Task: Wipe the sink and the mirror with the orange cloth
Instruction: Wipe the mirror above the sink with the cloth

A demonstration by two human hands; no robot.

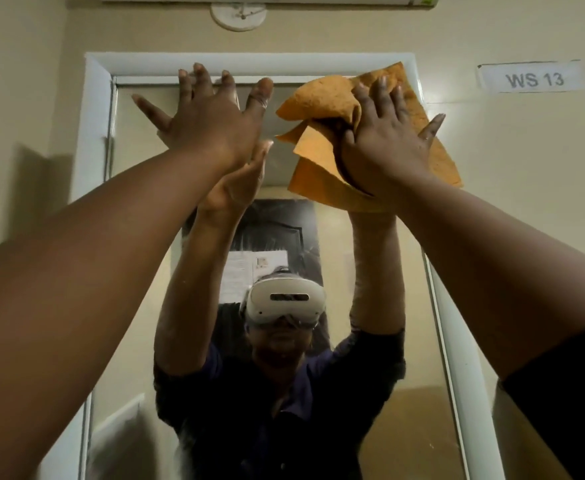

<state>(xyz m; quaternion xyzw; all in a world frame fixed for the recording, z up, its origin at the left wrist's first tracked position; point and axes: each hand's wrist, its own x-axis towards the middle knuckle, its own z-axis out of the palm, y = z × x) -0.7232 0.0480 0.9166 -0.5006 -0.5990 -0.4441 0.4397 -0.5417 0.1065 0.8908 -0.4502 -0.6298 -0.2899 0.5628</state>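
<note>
A tall mirror (138, 140) in a white frame (90, 133) fills the wall ahead. My right hand (388, 140) presses the orange cloth (322, 98) flat against the mirror's top right corner, fingers spread straight over it. The cloth is crumpled and folds outward at its left side. My left hand (211, 119) lies flat with spread fingers on the glass near the top edge, left of the cloth. Both arms are raised. The mirror shows my reflection wearing a white headset. The sink is out of view.
The beige wall (526, 168) surrounds the mirror. A paper label reading "WS 13" (533, 79) is stuck to the wall at the upper right. A round white fitting (238, 16) sits on the wall above the mirror frame.
</note>
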